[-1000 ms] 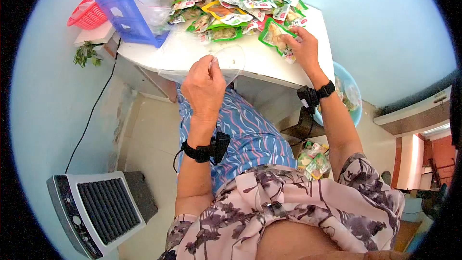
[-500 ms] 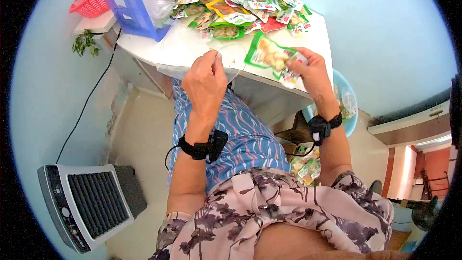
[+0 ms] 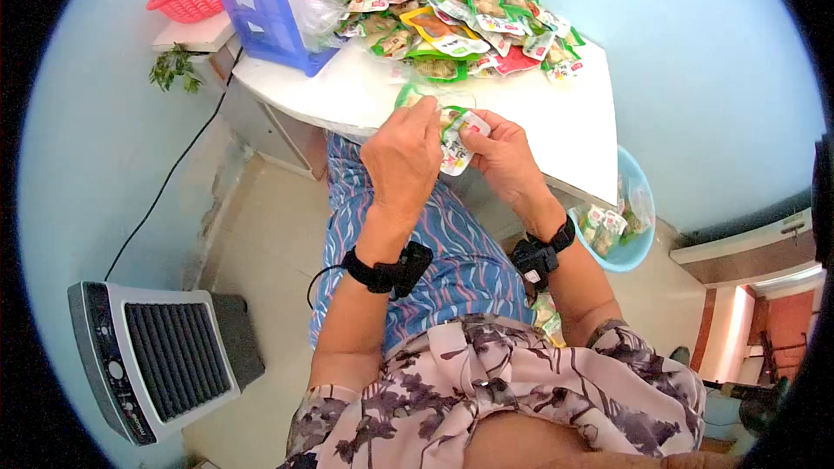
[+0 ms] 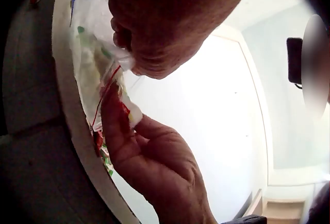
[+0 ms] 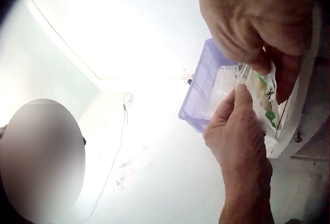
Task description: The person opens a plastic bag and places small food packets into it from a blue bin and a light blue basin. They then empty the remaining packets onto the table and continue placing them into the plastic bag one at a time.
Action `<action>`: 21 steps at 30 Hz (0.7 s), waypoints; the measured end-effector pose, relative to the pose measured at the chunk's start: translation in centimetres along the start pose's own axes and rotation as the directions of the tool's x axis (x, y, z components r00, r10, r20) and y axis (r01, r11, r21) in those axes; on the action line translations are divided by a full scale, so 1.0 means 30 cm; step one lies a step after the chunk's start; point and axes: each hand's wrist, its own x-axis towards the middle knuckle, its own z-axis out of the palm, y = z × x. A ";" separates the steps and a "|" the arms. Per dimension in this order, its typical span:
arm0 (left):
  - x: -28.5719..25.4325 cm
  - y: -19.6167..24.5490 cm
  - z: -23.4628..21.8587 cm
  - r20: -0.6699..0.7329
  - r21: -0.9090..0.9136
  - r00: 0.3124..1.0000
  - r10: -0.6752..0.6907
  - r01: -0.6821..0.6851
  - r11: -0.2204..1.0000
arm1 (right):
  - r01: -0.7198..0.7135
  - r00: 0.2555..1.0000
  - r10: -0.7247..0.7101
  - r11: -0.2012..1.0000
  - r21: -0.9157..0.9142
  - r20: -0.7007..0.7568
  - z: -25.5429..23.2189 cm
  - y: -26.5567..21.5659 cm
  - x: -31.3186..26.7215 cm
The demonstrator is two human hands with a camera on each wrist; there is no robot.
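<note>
- The head camera is looking steeply down from above through a round fisheye, taking in the white counter (image 3: 521, 113) at the top, both forearms, the person's lap and the floor below.
- The left wrist camera is sitting very near, looking up from beneath the left hand (image 4: 165, 23), with the right hand (image 4: 154, 167) filling the lower part and the ceiling behind.
- The right wrist camera is likewise pointing upward at close range, with the right hand (image 5: 258, 13) overhead and the left hand (image 5: 240, 141) below it.
- All three views are sharing the two hands meeting around the snack packet (image 3: 453, 146) at the counter's near edge.
</note>
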 end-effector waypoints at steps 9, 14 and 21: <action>0.015 -0.005 -0.008 0.023 0.040 0.999 -0.024 0.023 0.999 | -0.113 0.944 0.031 0.965 0.235 0.329 0.074 0.070 0.149; 0.011 -0.022 -0.011 0.003 0.001 0.998 -0.057 0.057 0.998 | -0.099 0.974 0.048 0.969 0.227 0.219 0.151 0.114 0.214; 0.022 -0.080 0.003 -0.100 0.032 0.995 0.026 -0.023 0.999 | -0.091 0.987 0.031 0.917 0.389 0.158 0.215 0.196 0.295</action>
